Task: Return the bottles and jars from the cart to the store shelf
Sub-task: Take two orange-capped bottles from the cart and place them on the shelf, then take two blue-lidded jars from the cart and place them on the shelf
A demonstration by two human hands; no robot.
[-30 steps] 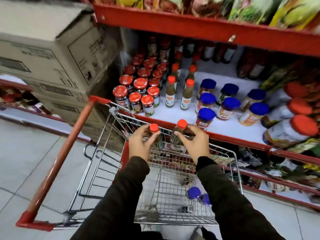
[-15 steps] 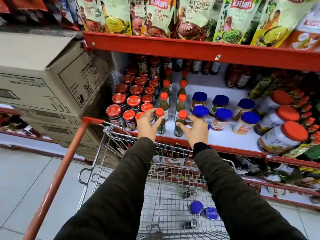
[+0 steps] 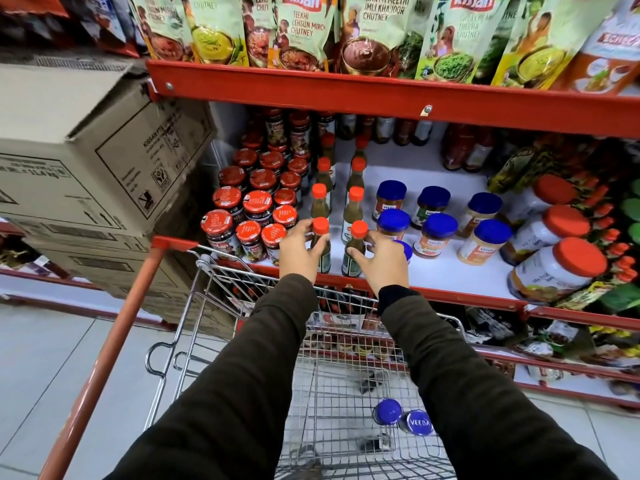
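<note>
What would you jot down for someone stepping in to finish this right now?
Left hand: grip on an orange-capped sauce bottle at the shelf's front edge.
Right hand: grip on a matching bottle beside it.
Done: both bottles are at the front of their rows; whether they rest on the shelf is unclear.
Left: let go, then shelve the two blue-lidded jars lying in the cart.

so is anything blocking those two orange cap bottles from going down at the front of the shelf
Nothing visible. The left bottle and right bottle sit at the shelf's front edge, in line with the bottle rows behind; red-lid jars left, blue-lid jars right.
</note>
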